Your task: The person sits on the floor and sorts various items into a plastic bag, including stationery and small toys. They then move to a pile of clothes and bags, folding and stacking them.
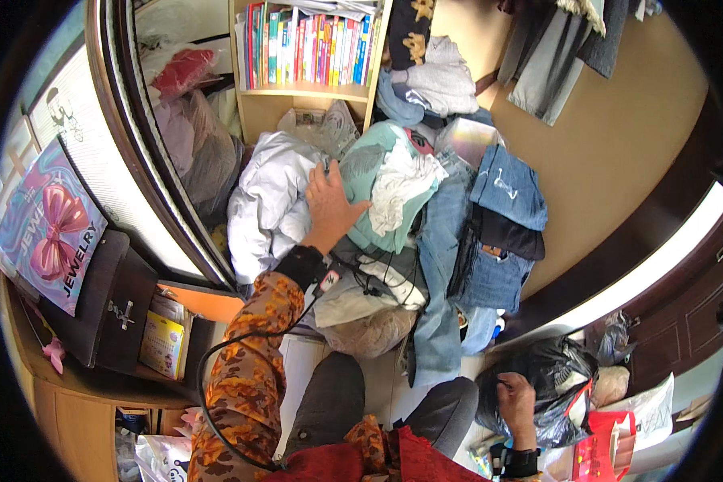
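Note:
My left hand [330, 208], fingers spread and holding nothing, is over the pile of clothes where a white puffy jacket [268, 199] meets a mint-green garment [361, 159]. Whether it touches them I cannot tell. A crumpled white cloth [397, 187] lies on the green garment, just right of the hand. Below it are dark and beige clothes [349, 307] with thin black cords. My right hand [516, 403] is low on the right with its fingers curled, in front of a black plastic bag [554, 373]. The picture does not settle whether it grips anything.
Light blue jeans [440, 271] stretch down the pile, beside folded dark denim [497, 283]. Behind stands a bookcase [307, 90] full of books. A sliding door [156, 162] borders the left; a wooden desk [84, 385] is nearer. Red paper bag [605, 446] at lower right.

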{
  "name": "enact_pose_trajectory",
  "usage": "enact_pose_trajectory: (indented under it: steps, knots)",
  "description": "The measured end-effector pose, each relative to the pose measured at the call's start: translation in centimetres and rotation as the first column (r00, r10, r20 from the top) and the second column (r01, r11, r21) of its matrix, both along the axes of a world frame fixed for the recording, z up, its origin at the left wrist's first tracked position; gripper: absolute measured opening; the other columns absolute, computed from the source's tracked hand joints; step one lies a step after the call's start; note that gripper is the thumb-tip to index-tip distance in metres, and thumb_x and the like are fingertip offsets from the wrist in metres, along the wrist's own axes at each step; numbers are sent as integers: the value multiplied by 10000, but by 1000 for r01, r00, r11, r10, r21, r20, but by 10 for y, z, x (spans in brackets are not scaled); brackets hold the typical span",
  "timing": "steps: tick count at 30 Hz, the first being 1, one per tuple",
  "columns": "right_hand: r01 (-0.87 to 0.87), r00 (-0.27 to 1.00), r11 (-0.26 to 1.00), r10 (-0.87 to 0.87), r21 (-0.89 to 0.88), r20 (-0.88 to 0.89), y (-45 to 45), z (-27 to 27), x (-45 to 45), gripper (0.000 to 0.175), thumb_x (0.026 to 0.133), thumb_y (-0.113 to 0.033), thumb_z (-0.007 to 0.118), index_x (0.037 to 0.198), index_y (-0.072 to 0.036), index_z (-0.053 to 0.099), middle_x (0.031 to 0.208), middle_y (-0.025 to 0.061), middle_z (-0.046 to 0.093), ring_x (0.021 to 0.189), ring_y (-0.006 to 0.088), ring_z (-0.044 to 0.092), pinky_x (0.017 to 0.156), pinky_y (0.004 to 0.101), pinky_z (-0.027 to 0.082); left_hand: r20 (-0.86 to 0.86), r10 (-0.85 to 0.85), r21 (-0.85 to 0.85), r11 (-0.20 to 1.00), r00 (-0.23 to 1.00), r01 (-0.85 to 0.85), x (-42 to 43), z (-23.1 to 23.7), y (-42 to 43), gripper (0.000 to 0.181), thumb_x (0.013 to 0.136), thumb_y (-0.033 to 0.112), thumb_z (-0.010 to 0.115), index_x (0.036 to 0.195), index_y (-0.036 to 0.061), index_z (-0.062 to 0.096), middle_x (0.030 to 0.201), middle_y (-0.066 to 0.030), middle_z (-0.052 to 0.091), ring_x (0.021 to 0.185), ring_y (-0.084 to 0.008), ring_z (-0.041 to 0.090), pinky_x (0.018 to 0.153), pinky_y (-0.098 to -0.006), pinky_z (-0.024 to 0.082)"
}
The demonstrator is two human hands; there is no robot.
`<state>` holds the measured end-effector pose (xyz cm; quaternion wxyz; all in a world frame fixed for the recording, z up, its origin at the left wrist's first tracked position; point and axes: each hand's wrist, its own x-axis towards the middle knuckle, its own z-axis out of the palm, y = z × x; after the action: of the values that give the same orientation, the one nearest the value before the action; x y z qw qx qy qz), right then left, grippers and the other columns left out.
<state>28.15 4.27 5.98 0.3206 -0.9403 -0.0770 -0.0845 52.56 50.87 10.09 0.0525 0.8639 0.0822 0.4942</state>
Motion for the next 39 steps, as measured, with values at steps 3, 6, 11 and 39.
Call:
enact_pose_trajectory:
  steps: [3,6,11,39]
  knots:
    - [-127,992,992,127,-5,15,20,-8,30,183,798,-48,654,979,-22,664,1003,174,664,922,374,638,800,408,520,-375,-253,-535,845,892,15,38,3,23,1020,656,476,823,1383,-30,319,1321,-295,469,1219,-437,483,985,-470,427]
    - [-161,985,986,163,41,-57,27,-7,51,193,816,-87,656,1004,-45,669,991,170,669,906,359,644,766,403,522,-431,-276,-512,859,859,19,53,-11,44,948,645,498,806,1294,-75,419,1149,-287,586,1088,-422,579,919,-455,477]
    - [-266,960,950,276,161,-43,37,-28,93,221,827,-85,637,1042,-43,670,1013,177,673,833,342,660,720,378,534,-310,-450,-788,614,837,38,31,-18,48,726,630,427,797,1091,-92,584,1039,-271,652,978,-400,636,844,-426,496]
    - [-410,849,622,528,667,30,235,-54,260,501,787,-129,716,1241,33,581,1071,130,680,959,197,632,846,327,487,403,-418,-912,-252,814,323,-175,-68,-19,821,799,118,761,1456,2,284,1286,-104,528,1173,-214,516,999,-342,427]
